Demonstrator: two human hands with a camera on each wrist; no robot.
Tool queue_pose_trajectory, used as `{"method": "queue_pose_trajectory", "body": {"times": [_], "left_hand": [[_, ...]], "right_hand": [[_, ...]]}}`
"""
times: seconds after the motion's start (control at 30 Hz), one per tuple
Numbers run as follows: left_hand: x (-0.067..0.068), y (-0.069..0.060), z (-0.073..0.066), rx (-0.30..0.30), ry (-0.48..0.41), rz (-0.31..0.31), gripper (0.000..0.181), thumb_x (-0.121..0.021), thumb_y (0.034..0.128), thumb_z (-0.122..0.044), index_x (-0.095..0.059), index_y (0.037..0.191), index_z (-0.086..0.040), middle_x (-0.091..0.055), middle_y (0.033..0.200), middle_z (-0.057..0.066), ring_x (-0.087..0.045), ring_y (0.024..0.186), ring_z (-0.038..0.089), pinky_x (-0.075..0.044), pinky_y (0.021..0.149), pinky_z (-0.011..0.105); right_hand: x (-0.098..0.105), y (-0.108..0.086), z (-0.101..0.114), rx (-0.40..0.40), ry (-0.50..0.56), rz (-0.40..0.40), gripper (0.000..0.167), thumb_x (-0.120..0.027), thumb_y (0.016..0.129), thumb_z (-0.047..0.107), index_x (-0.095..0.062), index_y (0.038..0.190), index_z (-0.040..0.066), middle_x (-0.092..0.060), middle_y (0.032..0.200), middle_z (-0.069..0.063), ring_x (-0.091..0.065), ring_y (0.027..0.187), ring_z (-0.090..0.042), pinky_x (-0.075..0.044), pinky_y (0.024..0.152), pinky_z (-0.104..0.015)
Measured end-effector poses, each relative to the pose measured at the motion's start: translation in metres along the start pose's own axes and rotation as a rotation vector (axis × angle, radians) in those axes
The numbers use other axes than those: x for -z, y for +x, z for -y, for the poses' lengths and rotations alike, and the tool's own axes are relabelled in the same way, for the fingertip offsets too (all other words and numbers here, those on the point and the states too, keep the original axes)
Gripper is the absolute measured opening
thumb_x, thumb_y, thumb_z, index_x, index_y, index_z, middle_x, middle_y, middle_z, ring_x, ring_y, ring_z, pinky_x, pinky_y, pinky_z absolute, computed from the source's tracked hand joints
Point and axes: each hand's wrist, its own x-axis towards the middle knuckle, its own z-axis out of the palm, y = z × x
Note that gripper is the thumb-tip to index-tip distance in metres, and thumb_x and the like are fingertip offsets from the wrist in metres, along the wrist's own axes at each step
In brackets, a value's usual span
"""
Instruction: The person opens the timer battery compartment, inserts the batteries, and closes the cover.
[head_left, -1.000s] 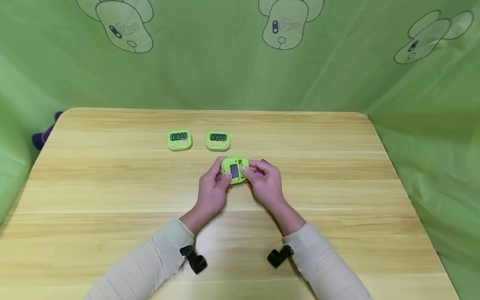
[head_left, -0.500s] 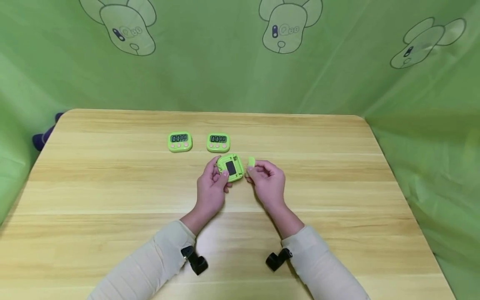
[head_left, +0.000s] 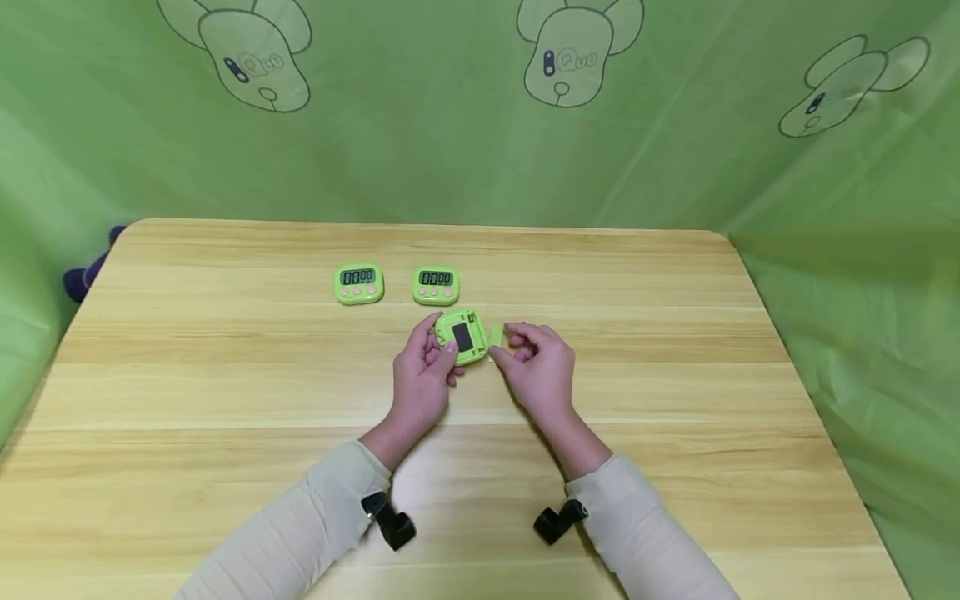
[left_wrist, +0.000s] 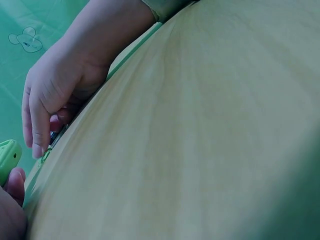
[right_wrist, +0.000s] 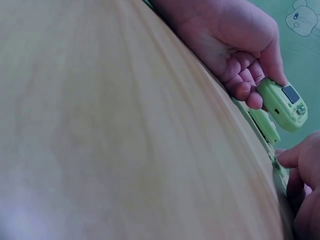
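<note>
My left hand [head_left: 423,371] holds a green digital timer [head_left: 461,337] by its left side, thumb on top. Its back faces up, with a dark rectangular patch in the middle and the battery compartment uncovered. Just to the right, my right hand [head_left: 536,367] has thumb and forefinger at a small green battery cover [head_left: 497,336]. In the left wrist view, this cover [left_wrist: 45,155] lies at table level under the fingertips. The right wrist view shows the timer [right_wrist: 284,105] raised off the table, apart from the right hand [right_wrist: 305,185].
Two more green timers, a left one [head_left: 359,284] and a right one [head_left: 436,286], lie face up behind the hands, both displays showing zeros. Part of a small dark object [head_left: 524,323] shows behind the right hand. A green curtain surrounds the wooden table [head_left: 660,375].
My right hand has drawn the battery cover off the timer's back, moved it right and lowered it to the table. The left hand has shifted slightly left with the timer.
</note>
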Motion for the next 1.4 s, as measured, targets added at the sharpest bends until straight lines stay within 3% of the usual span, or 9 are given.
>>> {"method": "queue_pose_trajectory", "body": {"times": [0.17,0.33,0.5,0.63,0.73,0.83,1.07,1.27,1.4], "left_hand": [[0.000,0.001,0.000,0.021,0.000,0.006,0.049,-0.054,0.0993,0.004,-0.041,0.147,0.005,-0.057,0.085,0.022,-0.059,0.069,0.049,-0.053,0.052,0.037],[-0.001,-0.002,-0.014,0.032,0.013,0.006,0.048,-0.053,0.0980,0.008,-0.041,0.144,0.010,-0.054,0.081,0.020,-0.058,0.070,0.053,-0.054,0.053,0.041],[-0.002,-0.005,-0.034,0.020,0.004,0.009,0.045,-0.053,0.0970,0.009,-0.043,0.141,0.013,-0.052,0.079,0.015,-0.057,0.071,0.055,-0.055,0.053,0.038],[-0.003,-0.005,-0.034,0.015,-0.007,0.007,0.046,-0.053,0.0965,0.010,-0.043,0.141,0.013,-0.051,0.078,0.013,-0.057,0.070,0.055,-0.055,0.052,0.035],[-0.003,-0.005,-0.034,0.014,-0.013,0.008,0.046,-0.054,0.0964,0.010,-0.043,0.141,0.012,-0.048,0.076,0.012,-0.057,0.070,0.055,-0.055,0.052,0.037],[-0.003,-0.004,-0.035,0.012,-0.006,0.011,0.046,-0.054,0.0966,0.010,-0.044,0.141,0.012,-0.047,0.076,0.012,-0.057,0.070,0.055,-0.055,0.053,0.040],[-0.001,0.002,-0.001,-0.020,0.003,0.003,0.047,-0.057,0.0975,0.003,-0.046,0.143,0.006,-0.049,0.076,0.009,-0.061,0.063,0.038,-0.054,0.050,0.031],[-0.001,0.002,0.000,-0.010,-0.005,0.009,0.047,-0.057,0.0976,0.003,-0.046,0.143,0.005,-0.048,0.077,0.008,-0.061,0.064,0.037,-0.054,0.052,0.031],[0.000,0.001,-0.001,-0.001,-0.005,0.010,0.048,-0.058,0.0978,0.003,-0.046,0.144,0.004,-0.048,0.078,0.008,-0.061,0.065,0.041,-0.054,0.052,0.032]], "right_hand": [[0.011,0.000,-0.006,0.001,0.033,-0.058,0.026,-0.085,0.077,0.002,-0.075,0.101,-0.001,-0.066,0.086,-0.011,-0.056,0.063,-0.015,-0.047,0.054,-0.016],[0.026,0.001,-0.015,0.001,-0.085,-0.077,0.027,-0.085,0.077,0.004,-0.076,0.102,0.001,-0.063,0.089,-0.012,-0.052,0.061,-0.016,-0.043,0.052,-0.021],[0.030,0.007,-0.022,-0.022,-0.217,-0.048,0.023,-0.084,0.081,0.014,-0.078,0.100,0.004,-0.062,0.095,-0.011,-0.054,0.065,-0.019,-0.045,0.060,-0.033],[0.027,0.010,-0.024,-0.026,-0.294,-0.019,0.015,-0.079,0.088,0.019,-0.078,0.095,0.006,-0.063,0.097,-0.008,-0.055,0.069,-0.020,-0.044,0.063,-0.038],[0.025,0.010,-0.023,-0.022,-0.291,-0.017,0.014,-0.074,0.093,0.020,-0.074,0.097,0.007,-0.064,0.091,-0.006,-0.055,0.066,-0.019,-0.044,0.061,-0.037],[0.025,0.010,-0.022,-0.014,-0.196,-0.035,0.012,-0.071,0.095,0.018,-0.070,0.100,0.008,-0.067,0.086,-0.005,-0.056,0.065,-0.017,-0.045,0.058,-0.032],[0.030,0.003,0.016,0.089,0.229,-0.143,0.008,-0.073,0.083,-0.012,-0.070,0.091,-0.012,-0.064,0.084,-0.023,-0.058,0.071,-0.027,-0.046,0.058,-0.017],[0.024,0.002,0.016,0.086,0.516,-0.108,0.018,-0.061,0.077,-0.025,-0.057,0.095,-0.024,-0.059,0.087,-0.037,-0.070,0.077,-0.026,-0.058,0.064,-0.021],[0.016,0.000,0.012,0.095,0.603,-0.082,0.030,-0.064,0.073,-0.030,-0.052,0.101,-0.024,-0.056,0.085,-0.034,-0.068,0.069,-0.018,-0.058,0.061,-0.021]]}}
